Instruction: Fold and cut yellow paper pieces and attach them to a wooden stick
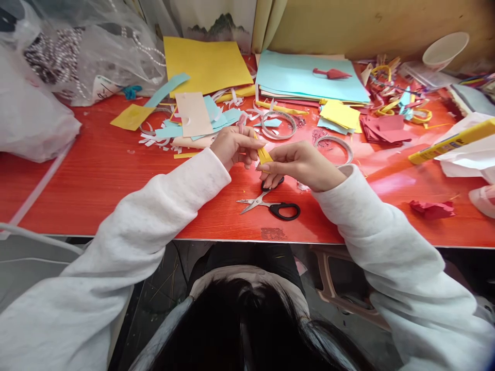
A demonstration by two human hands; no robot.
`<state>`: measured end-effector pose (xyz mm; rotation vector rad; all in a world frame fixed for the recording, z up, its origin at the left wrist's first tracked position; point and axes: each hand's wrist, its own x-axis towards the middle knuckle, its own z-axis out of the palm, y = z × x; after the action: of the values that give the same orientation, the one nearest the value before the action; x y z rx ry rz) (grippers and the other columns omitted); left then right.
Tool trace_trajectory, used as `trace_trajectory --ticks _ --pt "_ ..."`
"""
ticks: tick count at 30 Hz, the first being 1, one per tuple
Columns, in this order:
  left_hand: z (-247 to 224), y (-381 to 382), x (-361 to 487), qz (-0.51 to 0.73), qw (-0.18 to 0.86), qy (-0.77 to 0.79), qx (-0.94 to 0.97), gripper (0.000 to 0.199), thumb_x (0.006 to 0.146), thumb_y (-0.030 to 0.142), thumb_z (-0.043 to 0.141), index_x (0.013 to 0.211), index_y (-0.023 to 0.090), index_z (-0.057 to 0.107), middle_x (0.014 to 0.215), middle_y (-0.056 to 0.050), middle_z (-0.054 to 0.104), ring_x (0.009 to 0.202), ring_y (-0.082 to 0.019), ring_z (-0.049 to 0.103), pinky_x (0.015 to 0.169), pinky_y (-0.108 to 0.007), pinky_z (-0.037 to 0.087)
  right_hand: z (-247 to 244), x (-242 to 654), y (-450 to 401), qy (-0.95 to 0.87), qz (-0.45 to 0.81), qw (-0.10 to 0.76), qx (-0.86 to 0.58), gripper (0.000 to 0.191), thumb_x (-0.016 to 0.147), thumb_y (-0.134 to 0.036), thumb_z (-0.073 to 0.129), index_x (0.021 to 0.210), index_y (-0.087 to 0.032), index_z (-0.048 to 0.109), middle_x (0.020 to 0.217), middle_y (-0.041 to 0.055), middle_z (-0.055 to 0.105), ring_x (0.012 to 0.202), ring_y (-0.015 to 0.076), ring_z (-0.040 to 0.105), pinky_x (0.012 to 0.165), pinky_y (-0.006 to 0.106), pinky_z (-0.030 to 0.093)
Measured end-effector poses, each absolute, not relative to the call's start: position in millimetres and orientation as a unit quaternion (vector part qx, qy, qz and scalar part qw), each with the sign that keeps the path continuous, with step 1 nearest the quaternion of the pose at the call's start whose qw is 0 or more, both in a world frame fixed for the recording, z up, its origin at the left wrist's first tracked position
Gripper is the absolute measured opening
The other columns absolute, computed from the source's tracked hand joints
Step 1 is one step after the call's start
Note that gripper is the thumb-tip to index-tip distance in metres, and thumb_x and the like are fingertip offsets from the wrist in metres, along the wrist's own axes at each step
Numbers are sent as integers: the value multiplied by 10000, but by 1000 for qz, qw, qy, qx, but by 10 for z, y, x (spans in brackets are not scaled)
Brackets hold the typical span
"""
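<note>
Between my two hands is a small folded piece of yellow paper (264, 155). My left hand (236, 147) pinches its upper end with thumb and forefinger. From the other side, my right hand (303, 164) grips its lower end between thumb and fingers. Just below, a pair of scissors (285, 210) with black handles lies on the red table with its blades apart, pointing left; the right fingertips hang over one handle, and I cannot tell if they touch it. Rolls of tape (278, 135) lie behind the hands.
Paper scraps (195, 116) and a yellow sheet (207, 67) spread behind my left hand. Blue sheets (301, 77) are stacked at the back. Yellow squares (340, 114), dark red papers (386, 129), a yellow glue stick (452, 141) and a paper cup (444, 51) are rightward. Plastic bags (31, 103) stand left.
</note>
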<state>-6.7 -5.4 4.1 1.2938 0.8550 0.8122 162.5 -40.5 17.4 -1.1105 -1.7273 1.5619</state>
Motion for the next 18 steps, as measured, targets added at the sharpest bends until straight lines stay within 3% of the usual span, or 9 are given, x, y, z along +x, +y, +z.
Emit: trace_trajectory --ticks 8,14,16,18 --pt "69 -27 -89 403 572 405 588 207 771 194 560 590 141 477 504 30 526 364 -33 441 367 -173 355 174 1693 -345 -653 544 288 -442 270 740 -346 674 634 -101 633 570 60 642 451 98 582 432 216 470" --pt "151 90 -235 492 562 410 524 196 745 285 595 631 136 537 545 5 589 351 -51 454 321 -186 328 204 1846 -254 -633 404 449 -484 322 808 -446 566 710 -148 638 591 16 597 418 58 507 403 208 419" --pt "162 104 -247 452 569 420 543 209 755 306 576 643 129 575 580 -12 612 363 -67 475 316 -199 337 186 1903 -206 -639 342 463 -511 318 818 -434 550 697 -153 636 560 5 575 394 53 475 383 207 387" --pt "137 103 -231 382 565 451 576 238 749 300 572 585 126 577 551 -19 606 343 -72 460 313 -209 323 142 1921 -173 -669 309 421 -528 296 828 -406 535 728 -153 651 571 7 584 396 58 468 392 214 374"
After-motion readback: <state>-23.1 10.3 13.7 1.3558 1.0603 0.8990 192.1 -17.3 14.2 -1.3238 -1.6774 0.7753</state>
